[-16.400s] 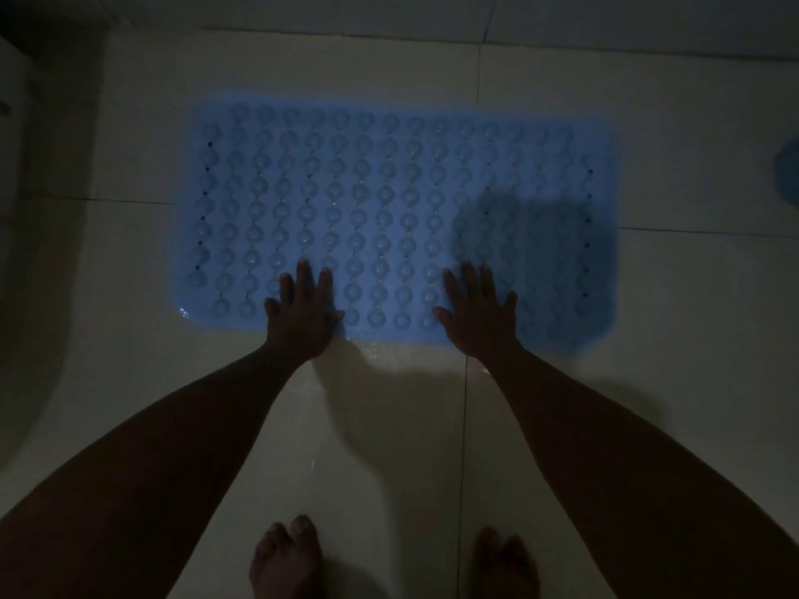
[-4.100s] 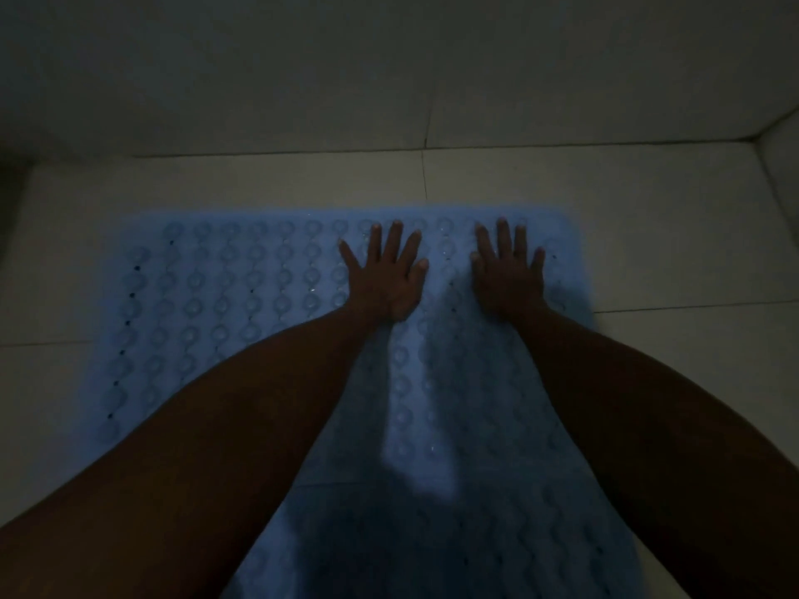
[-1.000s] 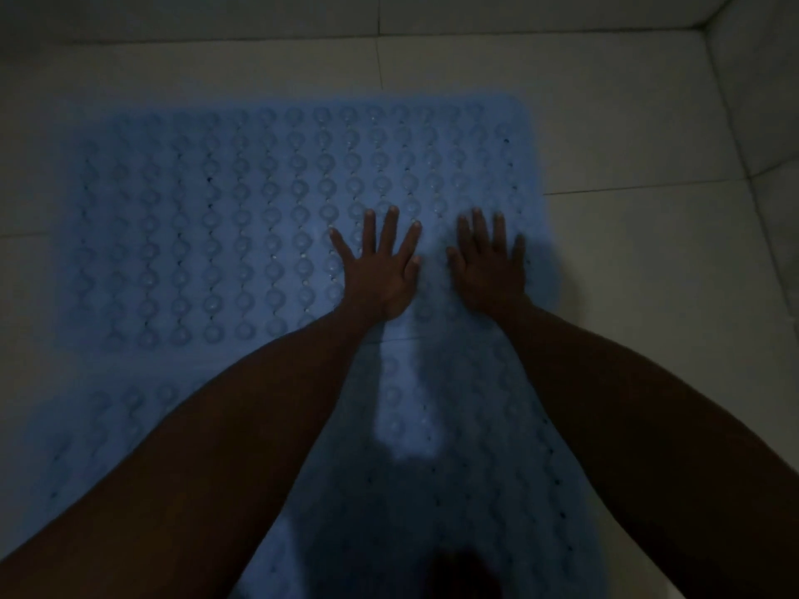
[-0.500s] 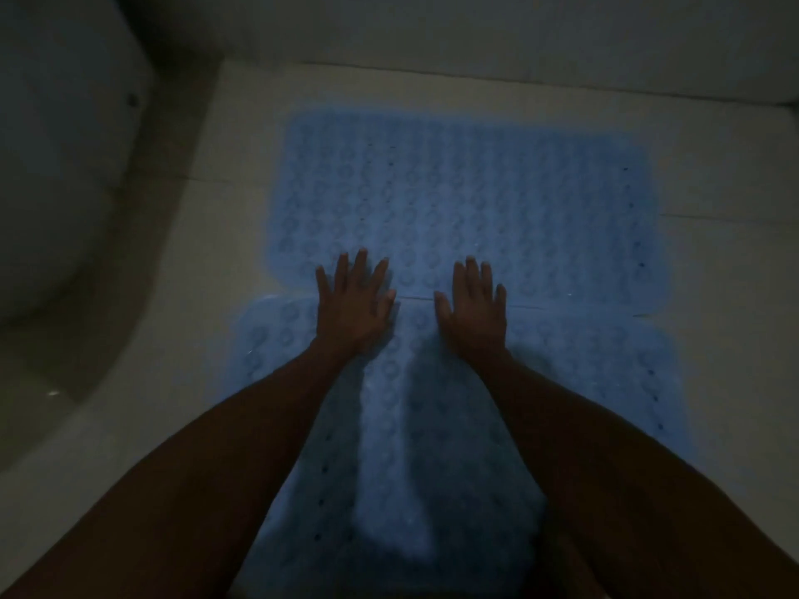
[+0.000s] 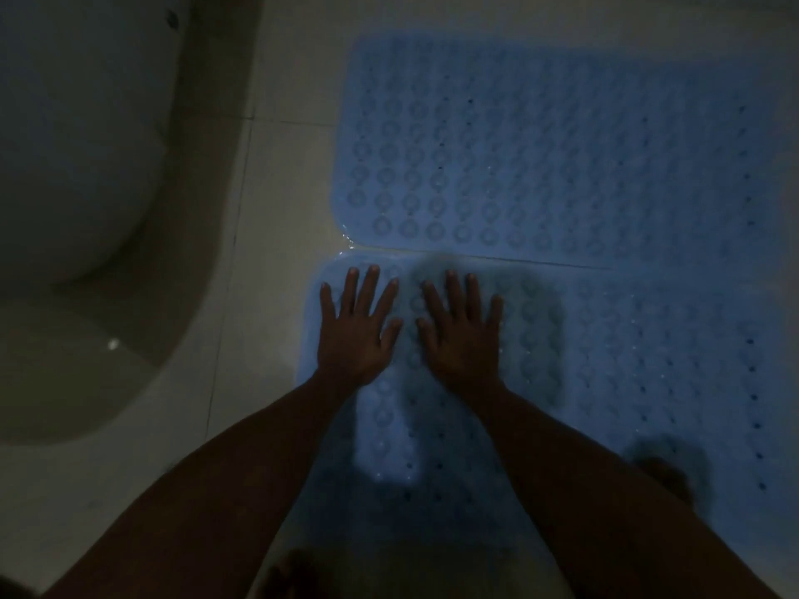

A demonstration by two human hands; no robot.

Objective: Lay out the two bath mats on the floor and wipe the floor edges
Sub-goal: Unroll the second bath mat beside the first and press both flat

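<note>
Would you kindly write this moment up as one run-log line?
left hand: flat on near mat | right hand: flat on near mat | far mat: laid, edges meeting | floor: wet glints at seam | wiping: no cloth seen

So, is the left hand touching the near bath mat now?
Touching. The head view shows the left hand lying flat, fingers spread, on the near bath mat by its far left corner, no gap under the palm.
</note>
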